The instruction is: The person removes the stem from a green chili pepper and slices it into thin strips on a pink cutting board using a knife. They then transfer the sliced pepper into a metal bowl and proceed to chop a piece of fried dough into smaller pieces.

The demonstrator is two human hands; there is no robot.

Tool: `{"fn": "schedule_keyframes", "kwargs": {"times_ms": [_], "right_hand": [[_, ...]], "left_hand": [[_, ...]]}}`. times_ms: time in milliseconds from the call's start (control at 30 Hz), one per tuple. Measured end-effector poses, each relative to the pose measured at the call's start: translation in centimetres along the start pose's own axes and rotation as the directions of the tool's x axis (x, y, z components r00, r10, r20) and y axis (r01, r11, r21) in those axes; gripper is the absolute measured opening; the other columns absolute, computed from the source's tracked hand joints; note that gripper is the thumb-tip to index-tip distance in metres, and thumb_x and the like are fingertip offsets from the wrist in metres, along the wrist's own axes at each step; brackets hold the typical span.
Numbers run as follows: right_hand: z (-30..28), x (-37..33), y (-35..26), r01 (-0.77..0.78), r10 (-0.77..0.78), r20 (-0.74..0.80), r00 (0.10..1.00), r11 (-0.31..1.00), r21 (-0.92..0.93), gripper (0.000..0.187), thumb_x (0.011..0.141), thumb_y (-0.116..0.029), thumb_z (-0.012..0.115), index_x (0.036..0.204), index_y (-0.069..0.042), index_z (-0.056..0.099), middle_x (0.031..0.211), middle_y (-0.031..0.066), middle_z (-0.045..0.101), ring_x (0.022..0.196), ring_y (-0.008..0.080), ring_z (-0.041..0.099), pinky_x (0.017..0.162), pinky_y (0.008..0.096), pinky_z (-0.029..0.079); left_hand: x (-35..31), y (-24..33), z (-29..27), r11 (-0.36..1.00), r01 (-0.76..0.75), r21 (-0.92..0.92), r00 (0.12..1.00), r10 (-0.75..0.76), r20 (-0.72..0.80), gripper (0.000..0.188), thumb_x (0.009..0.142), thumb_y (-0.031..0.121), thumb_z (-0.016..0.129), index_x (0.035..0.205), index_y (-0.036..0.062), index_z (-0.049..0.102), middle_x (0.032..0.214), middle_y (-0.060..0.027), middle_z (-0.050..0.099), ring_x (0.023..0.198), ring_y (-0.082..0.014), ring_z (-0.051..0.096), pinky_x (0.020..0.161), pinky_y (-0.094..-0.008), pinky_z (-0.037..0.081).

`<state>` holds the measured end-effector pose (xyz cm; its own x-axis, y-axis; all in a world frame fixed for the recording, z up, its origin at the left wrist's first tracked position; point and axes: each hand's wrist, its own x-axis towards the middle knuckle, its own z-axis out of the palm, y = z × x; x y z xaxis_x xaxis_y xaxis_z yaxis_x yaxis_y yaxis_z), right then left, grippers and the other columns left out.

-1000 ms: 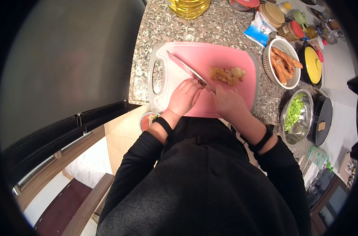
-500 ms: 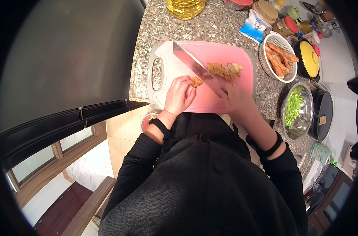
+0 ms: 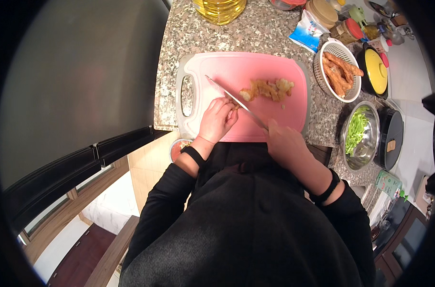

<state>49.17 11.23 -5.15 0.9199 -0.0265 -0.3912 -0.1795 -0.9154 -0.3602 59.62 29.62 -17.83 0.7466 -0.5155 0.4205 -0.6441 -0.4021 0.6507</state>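
On the pink cutting board (image 3: 227, 64), my left hand (image 3: 215, 119) pins the short end of a fried dough stick (image 3: 235, 105) under bent fingers, which partly hide it. My right hand (image 3: 285, 143) is wrapped around the handle of a kitchen knife (image 3: 250, 113). Its long blade slants up and left across the board, right beside my left fingertips and against the dough end. To the right of the blade lies a loose row of cut fried dough pieces (image 3: 271, 90), with a small crumb (image 3: 283, 106) below it.
Right of the board stand a white basket (image 3: 318, 71) of whole fried dough sticks, a steel bowl (image 3: 368, 157) with chopped green vegetable, and a yellow-lidded pot (image 3: 375, 71). An oil jug (image 3: 221, 10) and a blue-white packet (image 3: 304, 36) stand behind. A dark cabinet (image 3: 88, 71) rises at left.
The knife has come left from the cut pieces to the dough end by my left fingers, its blade now seen more edge-on. The row of pieces reaches farther left.
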Motion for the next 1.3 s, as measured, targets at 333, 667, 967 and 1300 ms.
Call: {"fn": "schedule_keyframes", "kwargs": {"times_ms": [333,667,967,1300], "right_hand": [[3.1,3.9,-0.6,0.123,-0.117,-0.183,0.976,0.992,0.020,0.019,0.097,-0.020,0.051,0.096,-0.001,0.053,0.071,0.0188,0.065,0.068,0.0381,0.068,0.060,0.0481,0.054],[0.9,1.0,2.7,0.173,-0.120,-0.340,0.933,0.976,0.131,0.029,0.102,-0.027,0.046,0.109,-0.003,0.059,0.081,0.0230,0.068,0.078,0.0458,0.066,0.070,0.0542,0.053],[-1.4,-3.3,10.8,-0.166,0.328,-0.459,0.826,0.919,0.358,0.030,0.101,-0.029,0.051,0.103,-0.001,0.060,0.083,0.0292,0.065,0.081,0.0507,0.063,0.070,0.0567,0.048],[-0.1,-3.5,14.0,-0.186,0.366,-0.492,0.790,0.908,0.376,0.030,0.101,-0.028,0.053,0.092,-0.001,0.055,0.080,0.0305,0.063,0.079,0.0517,0.061,0.067,0.0579,0.047]], "left_hand": [[-0.2,-0.3,0.2,0.999,0.031,0.020,0.999,-0.031,-0.019,0.016,0.075,0.007,0.074,0.087,0.0058,0.064,0.095,-0.0109,0.064,0.091,-0.0315,0.063,0.078,-0.0389,0.054],[-0.3,0.2,-0.2,0.993,0.095,-0.074,0.995,-0.093,0.020,0.016,0.082,0.005,0.069,0.097,0.0051,0.062,0.100,-0.0126,0.065,0.087,-0.0315,0.065,0.076,-0.0382,0.054],[-0.8,2.1,-0.6,0.996,0.091,0.023,0.996,-0.091,0.016,0.029,0.081,0.011,0.076,0.104,0.0037,0.060,0.104,-0.0142,0.063,0.095,-0.0336,0.062,0.084,-0.0405,0.052],[-1.8,1.0,-0.9,0.991,0.083,0.106,0.988,-0.096,0.121,0.012,0.082,0.009,0.073,0.091,0.0034,0.067,0.093,-0.0119,0.066,0.090,-0.0333,0.064,0.082,-0.0414,0.052]]}}
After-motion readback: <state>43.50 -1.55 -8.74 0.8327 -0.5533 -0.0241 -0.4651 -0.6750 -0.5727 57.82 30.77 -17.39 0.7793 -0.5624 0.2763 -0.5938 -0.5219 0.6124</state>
